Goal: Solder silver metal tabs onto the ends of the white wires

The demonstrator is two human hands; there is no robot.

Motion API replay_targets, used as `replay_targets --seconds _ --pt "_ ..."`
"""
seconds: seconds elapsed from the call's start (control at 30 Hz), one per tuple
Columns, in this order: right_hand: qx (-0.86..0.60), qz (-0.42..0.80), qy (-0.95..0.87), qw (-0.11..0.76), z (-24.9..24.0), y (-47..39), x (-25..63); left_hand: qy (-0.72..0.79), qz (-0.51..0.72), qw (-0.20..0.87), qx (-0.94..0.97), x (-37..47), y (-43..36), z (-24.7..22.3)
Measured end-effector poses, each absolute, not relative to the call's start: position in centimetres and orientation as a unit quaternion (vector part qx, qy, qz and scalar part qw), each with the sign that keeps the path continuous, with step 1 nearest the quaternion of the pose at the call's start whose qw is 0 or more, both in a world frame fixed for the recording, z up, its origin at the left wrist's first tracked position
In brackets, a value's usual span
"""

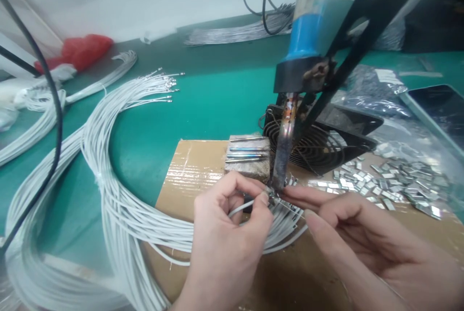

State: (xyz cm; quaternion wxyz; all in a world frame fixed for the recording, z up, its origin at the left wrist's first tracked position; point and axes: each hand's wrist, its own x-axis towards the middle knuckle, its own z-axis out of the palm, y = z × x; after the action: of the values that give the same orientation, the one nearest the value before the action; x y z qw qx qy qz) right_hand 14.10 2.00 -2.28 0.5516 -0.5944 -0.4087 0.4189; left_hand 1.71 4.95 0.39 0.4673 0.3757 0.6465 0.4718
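My left hand [232, 238] pinches the end of a white cable [241, 207] between thumb and forefinger, just below the tip of a blue-handled soldering iron [314, 11]. From the right, my right hand [366, 238] holds a thin wire [293, 208] between thumb and fingers, with the fingertips close to the iron's dark tip. The small part at the cable's end is mostly hidden by the fingertips. A thick bundle of white cables [145, 214] passes beneath my left hand, and its ends lie under the iron on brown cardboard [192, 166].
A block [250, 163] with metal rods stands behind my left hand. The iron hangs on a black bracket [362, 26] before a black fan [311, 142]. Small metal pieces [391, 180] lie at right, near a phone [438, 108]. A red bag [83, 52] is back left.
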Motion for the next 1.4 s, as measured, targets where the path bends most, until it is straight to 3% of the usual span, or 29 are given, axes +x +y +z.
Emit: replay_targets --seconds 1.4 --pt "-0.571 0.383 -0.470 0.554 -2.79 2.38 14.75 0.648 0.479 0.455 0.380 1.81 4.60 0.31"
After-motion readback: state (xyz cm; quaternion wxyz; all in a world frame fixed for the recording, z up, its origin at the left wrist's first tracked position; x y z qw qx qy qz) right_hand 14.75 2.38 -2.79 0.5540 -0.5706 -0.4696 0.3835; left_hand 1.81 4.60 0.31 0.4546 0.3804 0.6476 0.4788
